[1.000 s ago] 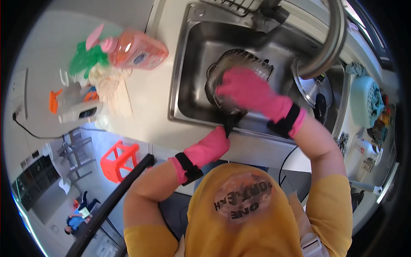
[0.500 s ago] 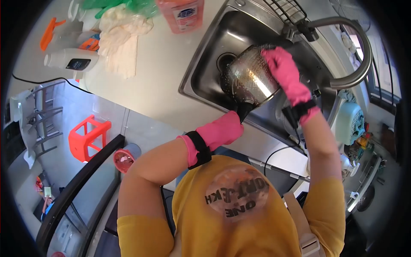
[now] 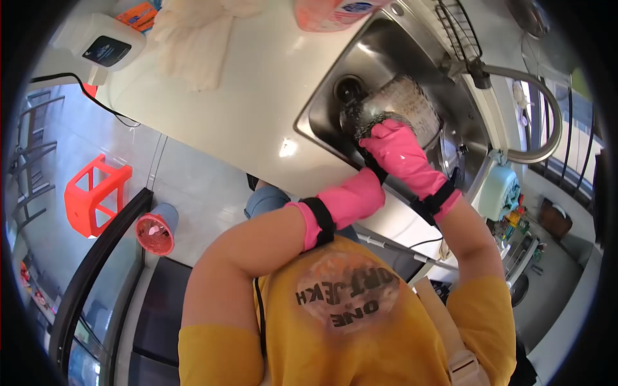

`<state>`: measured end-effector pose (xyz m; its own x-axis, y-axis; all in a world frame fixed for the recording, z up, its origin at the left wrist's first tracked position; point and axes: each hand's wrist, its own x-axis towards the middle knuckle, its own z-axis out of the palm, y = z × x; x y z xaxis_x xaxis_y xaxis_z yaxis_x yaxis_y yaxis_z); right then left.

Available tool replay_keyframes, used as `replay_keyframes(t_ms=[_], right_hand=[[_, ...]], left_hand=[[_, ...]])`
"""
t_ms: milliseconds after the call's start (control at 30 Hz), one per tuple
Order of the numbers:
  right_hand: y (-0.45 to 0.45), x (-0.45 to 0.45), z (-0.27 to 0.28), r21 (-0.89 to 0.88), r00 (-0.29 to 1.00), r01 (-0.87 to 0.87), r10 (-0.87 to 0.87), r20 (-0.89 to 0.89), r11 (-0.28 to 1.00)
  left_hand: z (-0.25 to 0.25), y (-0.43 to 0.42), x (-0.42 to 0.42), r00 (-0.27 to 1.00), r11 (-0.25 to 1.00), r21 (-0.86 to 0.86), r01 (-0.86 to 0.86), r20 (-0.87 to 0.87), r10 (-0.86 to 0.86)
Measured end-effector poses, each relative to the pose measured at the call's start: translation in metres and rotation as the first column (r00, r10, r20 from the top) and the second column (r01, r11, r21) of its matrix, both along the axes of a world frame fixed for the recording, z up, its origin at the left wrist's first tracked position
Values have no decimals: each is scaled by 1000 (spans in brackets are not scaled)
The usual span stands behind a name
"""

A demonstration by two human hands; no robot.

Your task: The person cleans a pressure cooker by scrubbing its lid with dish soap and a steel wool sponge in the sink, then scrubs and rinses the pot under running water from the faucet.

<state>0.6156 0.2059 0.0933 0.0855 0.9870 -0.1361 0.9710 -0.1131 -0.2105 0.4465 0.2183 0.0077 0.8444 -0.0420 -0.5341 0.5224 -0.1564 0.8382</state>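
Pot: it lies in the sink, just ahead of your two hands, and seems tilted, with its open side toward your right hand. This slant probably lets your fingers reach the inside without bending the wrist much.

Black handle: it comes from the pot to your left hand, over the near edge of the sink.

Left hand: in its pink glove, it is closed around the handle, likely to stop the pot from turning while the other hand presses.

Right hand: also gloved, with fingers bent and narrow at the rim of the pot. If something is inside them, I cannot tell.

Lid: it sits in the sink to the right of your right hand, partly hidden, apart from your grip.

Tap: its curved pipe is farther to the right of your right hand, so it does not block your fingers.

Desk: it reaches ahead and to the left of your left hand. It carries a pale cloth, a white bottle and a pink bottle. They are well apart from your left hand, perhaps to leave this forearm free room.
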Motion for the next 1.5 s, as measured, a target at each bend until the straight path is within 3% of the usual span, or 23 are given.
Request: replay_keyframes(t_ms=[67,167,233,267,300,367,467,500,567,633,767,867,933,967,1000,1033,1100,1167,1200,1300,1333,1400,1500], right_hand=[[22,20,8,-127,997,-66,70,22,990],[9,54,-1,-34,967,227,-229,-107,973],[26,77,3,59,906,397,-380,-184,916],[33,32,21,-137,762,520,-530,-371,843],[20,18,10,-4,998,2,-2,-60,1000],[9,-8,8,-101,990,43,-56,-131,994],[20,48,13,33,949,293,-286,-135,956],[12,76,9,-118,619,636,-595,-512,763],[-29,136,-18,-116,523,747,-687,-505,654],[-59,149,-30,-177,390,763,-662,-640,621],[-103,147,-36,-165,349,818,-703,-620,552],[-147,141,-66,-77,329,857,-658,-678,509],[-166,116,-80,-18,281,892,-586,-760,452],[-155,91,-66,10,249,924,-585,-772,381],[-142,69,-53,102,326,918,-584,-743,383],[-131,51,-38,192,399,903,-587,-704,383],[-109,26,7,174,589,763,-559,-584,622],[-102,19,3,294,741,641,-471,-479,709],[-105,27,4,208,704,657,-491,-514,724],[-114,56,-39,164,290,948,-530,-797,273],[-120,70,-64,-37,51,985,-488,-871,168],[-129,75,-94,-36,9,995,-425,-905,97],[-114,37,-14,253,606,764,-524,-599,594]], left_hand=[[-17,-3,-1,997,998,63,3,83,-8],[40,33,4,981,968,-179,175,-54,-187],[67,58,6,975,942,-328,72,-175,-136],[86,76,10,953,911,-411,-29,-287,-99],[80,66,8,970,933,-359,13,-222,-99],[49,44,8,993,973,-221,70,-80,-89],[30,31,6,989,980,-188,68,-115,-90],[40,39,7,981,956,-293,16,-180,-71],[76,67,7,950,872,-479,-98,-306,-62],[60,61,11,962,936,-331,123,-192,-195],[88,99,38,904,921,-182,346,-200,-379],[88,147,49,874,872,99,479,36,-484],[74,154,58,803,714,447,538,-16,-595],[83,158,68,744,535,608,587,-143,-653],[89,159,79,682,319,725,610,-275,-677],[89,157,87,701,302,759,576,-269,-660],[77,147,100,736,265,823,502,-246,-630],[50,135,102,784,277,851,446,-222,-580],[49,131,107,799,286,840,461,-253,-545],[39,119,99,805,198,864,464,-318,-501],[30,115,91,806,164,867,470,-345,-481],[38,110,95,789,126,850,512,-408,-460],[35,108,93,789,97,855,510,-420,-448]])
